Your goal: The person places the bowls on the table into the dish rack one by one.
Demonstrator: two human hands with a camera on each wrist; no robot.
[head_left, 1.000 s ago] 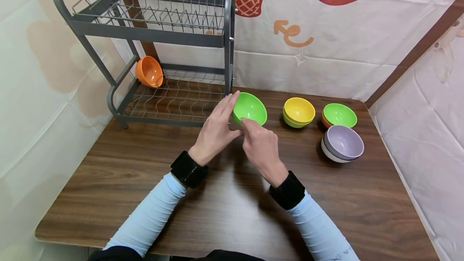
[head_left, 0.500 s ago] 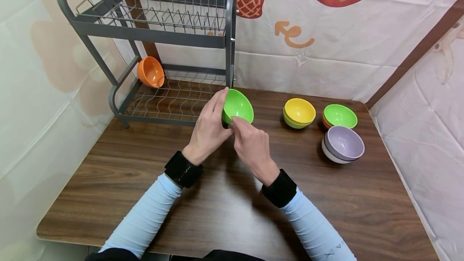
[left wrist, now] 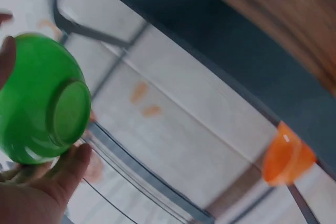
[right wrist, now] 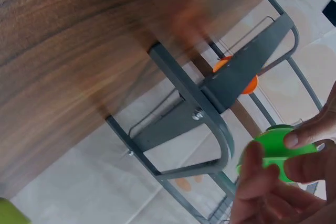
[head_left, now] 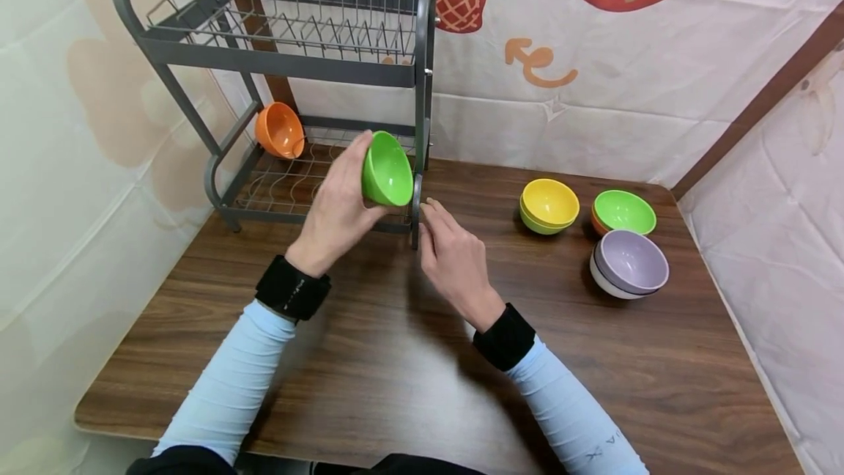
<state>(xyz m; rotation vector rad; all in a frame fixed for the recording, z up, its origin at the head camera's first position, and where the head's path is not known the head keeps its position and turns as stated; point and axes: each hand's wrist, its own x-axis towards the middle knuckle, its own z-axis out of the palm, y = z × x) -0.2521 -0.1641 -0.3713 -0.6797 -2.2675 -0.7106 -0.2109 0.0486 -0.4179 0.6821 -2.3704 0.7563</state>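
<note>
My left hand (head_left: pixel 332 207) grips a tilted green bowl (head_left: pixel 390 171) by its rim and side, at the right front of the grey dish rack (head_left: pixel 283 62), by the lower level. In the left wrist view, the bowl's round foot (left wrist: pixel 71 113) faces the camera, with fingers on its underside. My right hand (head_left: pixel 456 259) is apart from the bowl, its fingers loosely bent and holding nothing, beside the rack's front right leg (head_left: pixel 417 207). An orange bowl (head_left: pixel 280 130) leans on its side at the left end of the lower level.
On the table's right stand a yellow bowl (head_left: pixel 550 201) stacked in a green-yellow one, a green bowl (head_left: pixel 623 211) over an orange one, and a purple bowl (head_left: pixel 631 262) over dark and white ones. Wire slots line the rack's upper level (head_left: pixel 330 17).
The green bowl has moved left and up, from beside the rack to in front of its lower level. My right hand, earlier pinching its rim, has let go; the left hand alone carries it.
</note>
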